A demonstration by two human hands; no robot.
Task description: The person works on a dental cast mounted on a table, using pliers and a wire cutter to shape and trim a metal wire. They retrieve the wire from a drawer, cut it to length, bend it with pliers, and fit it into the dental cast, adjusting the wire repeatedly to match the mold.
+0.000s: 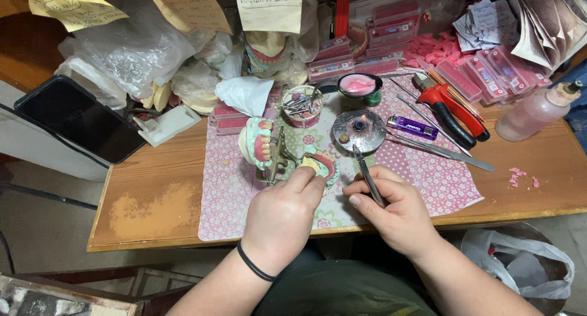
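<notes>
Resting on the wooden table (159, 200), the left hand (282, 215) pinches a denture model (319, 165) just beyond its fingertips. The right hand (391, 209), just beside it, is closed around a metal instrument (367, 175), whose long axis points away toward the small burner (359, 130) directly ahead.

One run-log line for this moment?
left hand: holds denture model | right hand: holds metal tool, tip near burner flame | articulator: on mat
</notes>
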